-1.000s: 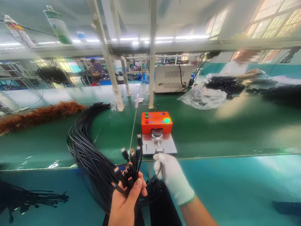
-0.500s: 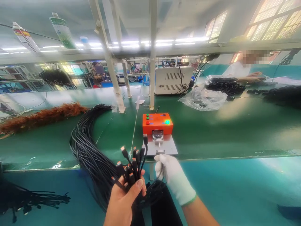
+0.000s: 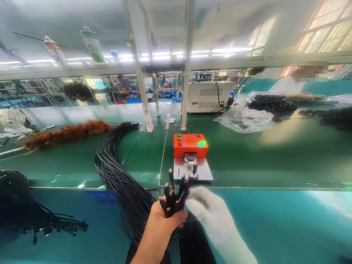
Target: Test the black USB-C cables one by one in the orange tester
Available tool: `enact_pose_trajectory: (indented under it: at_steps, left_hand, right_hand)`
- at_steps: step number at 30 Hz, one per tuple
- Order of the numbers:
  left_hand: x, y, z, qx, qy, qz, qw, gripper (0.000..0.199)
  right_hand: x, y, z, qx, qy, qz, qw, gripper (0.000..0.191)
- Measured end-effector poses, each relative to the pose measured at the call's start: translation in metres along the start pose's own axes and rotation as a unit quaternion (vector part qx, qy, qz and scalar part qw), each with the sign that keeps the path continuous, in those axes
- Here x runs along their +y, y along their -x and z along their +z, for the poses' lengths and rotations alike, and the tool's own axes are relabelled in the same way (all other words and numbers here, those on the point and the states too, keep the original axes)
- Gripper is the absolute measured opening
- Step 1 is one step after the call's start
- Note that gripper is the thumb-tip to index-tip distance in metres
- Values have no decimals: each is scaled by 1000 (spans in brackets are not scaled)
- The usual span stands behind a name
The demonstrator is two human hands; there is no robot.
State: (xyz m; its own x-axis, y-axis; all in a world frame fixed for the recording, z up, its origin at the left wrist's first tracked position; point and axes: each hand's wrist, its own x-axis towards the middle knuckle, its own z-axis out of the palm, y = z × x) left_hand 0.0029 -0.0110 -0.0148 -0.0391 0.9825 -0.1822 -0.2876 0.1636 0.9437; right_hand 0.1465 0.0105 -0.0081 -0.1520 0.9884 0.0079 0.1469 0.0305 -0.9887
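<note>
My bare left hand [image 3: 166, 223] is closed round a bunch of black USB cables [image 3: 173, 200], their plugs pointing up and fanned out above the thumb. Orange shows inside some plug ends. Beside them, my right hand [image 3: 211, 211] in a white glove has its fingers bent in against the right-hand cable of the bunch; motion blurs the fingertips. Just beyond stands an orange test box [image 3: 190, 146] with a lit green light and red and green buttons. In front of the box, a small gauge-like fixture [image 3: 190, 158] sits on a metal plate [image 3: 205, 175].
A thick bundle of black cables [image 3: 115, 161] drapes over the bench edge on the left. More cables [image 3: 55, 220] hang at far left. Behind lie a brown feather duster [image 3: 68, 134], a white metal case [image 3: 209, 97] and a plastic bag [image 3: 244, 119]. A person [image 3: 288, 86] sits at back right.
My right hand has come up and right from below the plate, and my left hand has moved right with the cables. The whole view has shifted slightly, so bench things appear further right.
</note>
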Motion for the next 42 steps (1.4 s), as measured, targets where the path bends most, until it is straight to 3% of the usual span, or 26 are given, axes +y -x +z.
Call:
enact_pose_trajectory:
  at_steps: [3, 5, 6, 9, 11, 13, 16, 19, 24, 38, 42]
  left_hand:
    - [-1, 0, -5, -69, 26, -18, 997, 8]
    - [-3, 1, -8, -92, 63, -39, 993, 5]
    - [-4, 2, -9, -75, 69, -43, 994, 5]
    - [-6, 2, -6, 58, 17, 2, 998, 11]
    - [-4, 1, -3, 111, -15, 41, 993, 13]
    - [0, 2, -2, 98, -4, 56, 994, 15]
    - [7, 5, -1, 72, 24, 60, 995, 13]
    - [12, 9, 0, 76, 32, 63, 995, 11]
    - [15, 10, 2, 69, 32, 62, 995, 11]
    - [9, 9, -2, 61, 65, 43, 995, 11]
    - [8, 8, -5, 54, 81, 43, 994, 17]
  right_hand:
    - [-3, -4, 15, -66, -115, 34, 991, 15]
    - [-1, -6, 20, -69, -107, 49, 991, 14]
    - [1, -6, 21, -47, -77, 40, 995, 13]
    - [4, -1, 22, 64, -3, -9, 998, 11]
    - [7, 2, 21, 100, -45, 0, 994, 28]
    - [9, 2, 18, 106, -121, 47, 986, 38]
    - [16, -7, 11, 85, -181, 119, 973, 30]
    - [27, -22, 6, 65, -187, 150, 969, 24]
    - [40, -40, 9, 88, -119, 192, 970, 18]
    - [35, -57, 5, 42, -131, 198, 970, 19]
    - [38, -58, 7, 58, -140, 190, 970, 21]
